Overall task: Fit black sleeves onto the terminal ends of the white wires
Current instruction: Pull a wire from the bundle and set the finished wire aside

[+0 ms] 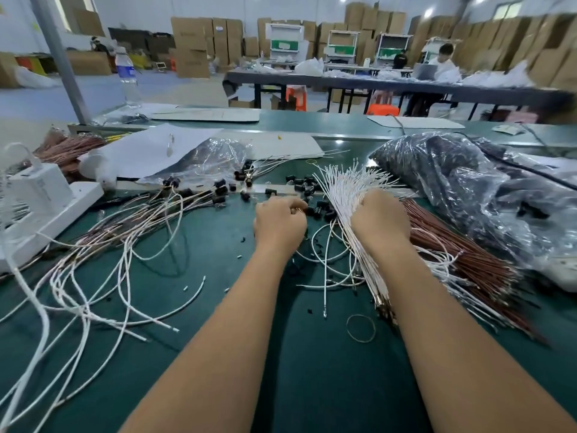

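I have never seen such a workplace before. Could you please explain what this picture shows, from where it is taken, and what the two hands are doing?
There is no machine here: a person works with bare hands, and a camera worn on the head looks forward and down. The right hand grips a thick bundle of thin white wires that fans out above it. The left hand is curled beside small black plastic sleeves scattered on the green work table; what it pinches is too small to tell. On the left lie loose white wires with black sleeves fitted, on the right a bundle of brown wires and a clear plastic bag of black parts.
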